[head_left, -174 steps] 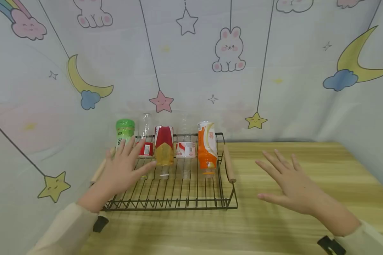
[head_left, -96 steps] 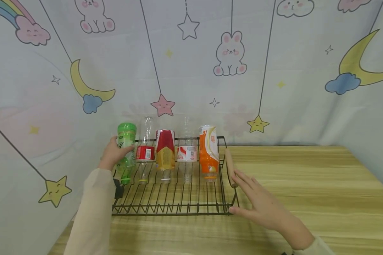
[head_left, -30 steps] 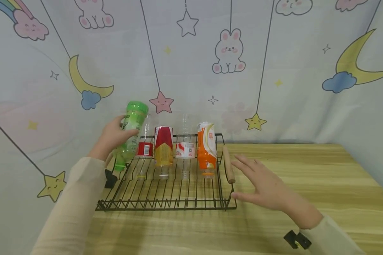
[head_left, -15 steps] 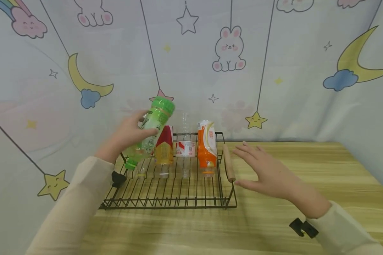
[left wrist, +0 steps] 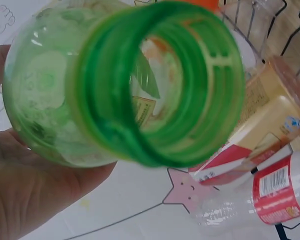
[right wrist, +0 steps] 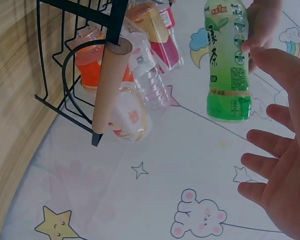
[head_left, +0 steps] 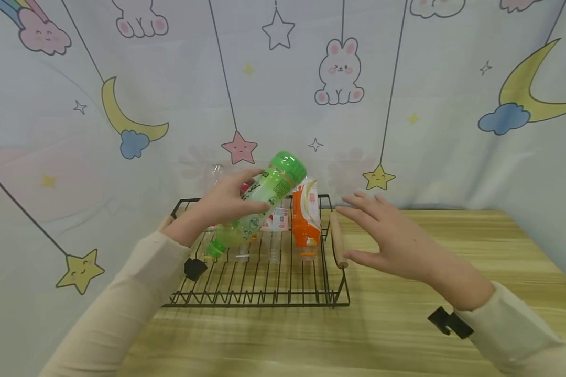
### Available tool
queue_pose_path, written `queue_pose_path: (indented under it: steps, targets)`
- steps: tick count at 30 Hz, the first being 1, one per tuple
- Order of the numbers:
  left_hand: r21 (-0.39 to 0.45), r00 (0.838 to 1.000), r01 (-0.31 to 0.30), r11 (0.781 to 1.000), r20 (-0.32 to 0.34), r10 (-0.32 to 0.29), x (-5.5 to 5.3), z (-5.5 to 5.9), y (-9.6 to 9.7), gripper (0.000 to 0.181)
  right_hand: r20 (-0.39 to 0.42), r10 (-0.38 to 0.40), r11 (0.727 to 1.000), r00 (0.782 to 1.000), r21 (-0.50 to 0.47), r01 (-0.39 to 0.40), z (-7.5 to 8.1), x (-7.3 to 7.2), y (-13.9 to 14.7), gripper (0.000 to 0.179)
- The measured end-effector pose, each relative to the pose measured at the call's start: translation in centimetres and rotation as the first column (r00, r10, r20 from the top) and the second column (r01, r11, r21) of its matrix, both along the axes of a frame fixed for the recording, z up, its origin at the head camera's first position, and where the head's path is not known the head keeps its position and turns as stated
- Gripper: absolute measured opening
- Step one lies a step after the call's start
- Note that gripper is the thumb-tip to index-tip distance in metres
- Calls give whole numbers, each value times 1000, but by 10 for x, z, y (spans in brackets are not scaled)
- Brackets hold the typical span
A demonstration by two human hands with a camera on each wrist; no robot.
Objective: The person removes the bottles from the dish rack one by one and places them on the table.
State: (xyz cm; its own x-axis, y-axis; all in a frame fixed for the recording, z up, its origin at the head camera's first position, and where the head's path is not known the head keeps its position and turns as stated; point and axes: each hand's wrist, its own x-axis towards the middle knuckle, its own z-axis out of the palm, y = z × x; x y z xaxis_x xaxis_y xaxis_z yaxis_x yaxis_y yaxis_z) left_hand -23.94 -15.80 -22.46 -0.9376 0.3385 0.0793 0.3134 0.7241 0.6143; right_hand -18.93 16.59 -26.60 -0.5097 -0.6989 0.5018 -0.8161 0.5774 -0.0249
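Note:
My left hand (head_left: 224, 201) grips a green plastic tea bottle (head_left: 266, 191) above the rack. The bottle slants, its green base up to the right and its neck down to the left. In the left wrist view the uncapped mouth of the bottle (left wrist: 162, 85) faces the camera. My right hand (head_left: 398, 235) hovers with fingers spread and nothing in them, beside the rack's right wooden handle (head_left: 338, 241). In the right wrist view that hand (right wrist: 285, 145) appears beside the bottle, with the left hand behind.
A black wire rack (head_left: 283, 305) stands on the wooden table (head_left: 476, 251). On it lie an orange bottle (head_left: 306, 220), a clear bottle (head_left: 274, 246), an amber bottle (left wrist: 270, 105) and a red-labelled bottle (left wrist: 277, 192). A printed curtain (head_left: 429, 162) hangs behind and at the sides.
My left hand took the green tea bottle from the rack's left end, raised it, and carried it rightward while tilting it further. My right hand came in from the right toward the rack's handle.

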Motion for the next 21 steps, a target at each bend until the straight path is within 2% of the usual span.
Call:
queue_pose_path:
  steps: [3,6,9,14,18,21]
  targets:
    - [-4,1000,28,1000,1,-28,1,-3,7,79,-72,44,999,996,-15,-46,5,-1,-3,66]
    - [-5,998,61,998,20,-61,3,-6,12,78,-107,61,998,992,-17,-63,9,-1,-5,66]
    - [12,993,86,996,78,-87,7,-9,17,76,-96,52,999,994,-6,-53,13,-1,-9,68]
    - [57,974,142,988,168,-150,13,-12,26,75,-95,49,999,994,12,-48,15,-1,-14,70]
    - [76,962,184,980,192,-195,16,-15,33,73,-109,74,997,991,16,-73,14,-1,-19,70]
    - [52,957,208,977,194,-214,19,-17,37,70,-113,85,996,990,15,-84,14,-2,-22,70]
